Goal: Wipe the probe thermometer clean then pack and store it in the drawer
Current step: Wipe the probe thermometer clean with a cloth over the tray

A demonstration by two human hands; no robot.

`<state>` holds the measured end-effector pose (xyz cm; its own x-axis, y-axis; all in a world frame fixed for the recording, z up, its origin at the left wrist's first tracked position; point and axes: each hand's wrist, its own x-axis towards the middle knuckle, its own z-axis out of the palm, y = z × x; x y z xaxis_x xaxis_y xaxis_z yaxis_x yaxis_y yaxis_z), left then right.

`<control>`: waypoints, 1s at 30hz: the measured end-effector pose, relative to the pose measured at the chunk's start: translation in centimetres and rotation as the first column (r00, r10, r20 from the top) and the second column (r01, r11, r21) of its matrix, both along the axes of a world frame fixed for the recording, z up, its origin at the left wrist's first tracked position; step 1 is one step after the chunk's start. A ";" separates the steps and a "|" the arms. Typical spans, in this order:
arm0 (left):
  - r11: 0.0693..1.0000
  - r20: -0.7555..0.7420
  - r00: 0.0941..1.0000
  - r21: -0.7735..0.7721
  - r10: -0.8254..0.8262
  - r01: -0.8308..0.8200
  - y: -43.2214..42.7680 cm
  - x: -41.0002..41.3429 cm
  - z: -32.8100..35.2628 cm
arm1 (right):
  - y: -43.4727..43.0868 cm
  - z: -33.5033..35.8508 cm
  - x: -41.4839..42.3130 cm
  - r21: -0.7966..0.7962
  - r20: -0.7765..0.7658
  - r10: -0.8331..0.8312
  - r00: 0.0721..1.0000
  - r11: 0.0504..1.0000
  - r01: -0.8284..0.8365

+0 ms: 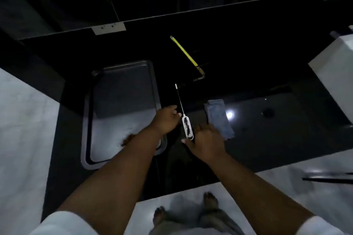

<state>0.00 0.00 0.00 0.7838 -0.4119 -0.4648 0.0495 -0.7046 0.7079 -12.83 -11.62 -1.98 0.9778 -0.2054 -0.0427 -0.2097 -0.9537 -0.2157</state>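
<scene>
The probe thermometer (187, 128) has a white handle with dark smears and a thin metal probe pointing away from me. It is over the black counter, between my hands. My right hand (206, 143) grips the near end of the handle with thumb and fingers. My left hand (166, 120) is loosely curled just left of it, fingertips at the joint of probe and handle; whether they pinch it is unclear. A folded blue cloth (219, 118) lies on the counter right behind my right hand. A yellow sleeve (186, 55) lies farther back.
A grey rimmed tray (122, 82) sits on the counter to the left, with a brown smear near my left forearm. A white box (332, 66) stands at the right edge. The counter's front edge is close to my bare feet on the pale floor.
</scene>
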 end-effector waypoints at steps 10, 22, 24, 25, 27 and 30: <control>0.896 -0.332 0.882 -0.176 0.335 -0.406 -2.3 0.1 -0.7 | 0.6 -0.3 1.4 -0.018 -0.013 -0.105 0.994 0.994 0.105; 0.604 -0.691 0.635 -0.355 0.346 -0.714 -0.6 -0.8 -0.1 | -2.2 1.9 0.4 -0.029 0.092 0.041 0.995 0.999 -0.039; 0.567 -0.708 0.620 -0.371 0.339 -0.735 0.6 -0.9 0.0 | -2.6 2.5 0.7 -0.015 0.117 0.094 0.989 0.996 -0.093; 0.556 -0.711 0.617 -0.379 0.336 -0.739 1.4 -1.0 0.1 | -2.6 2.8 1.0 -0.013 0.123 0.128 0.984 0.992 -0.128; 0.532 -0.727 0.607 -0.392 0.321 -0.750 3.3 -1.5 0.3 | -2.2 3.3 1.7 -0.001 0.123 0.211 0.970 0.977 -0.213; 0.489 -0.750 0.591 -0.412 0.297 -0.769 6.2 -2.2 0.8 | -1.0 3.9 2.9 0.006 0.116 0.316 0.942 0.948 -0.318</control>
<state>-2.19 6.24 0.84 0.6663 -0.3501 -0.6583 0.7439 0.2512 0.6193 -9.95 -12.63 1.88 0.9909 0.1157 0.0694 0.1293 -0.9612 -0.2438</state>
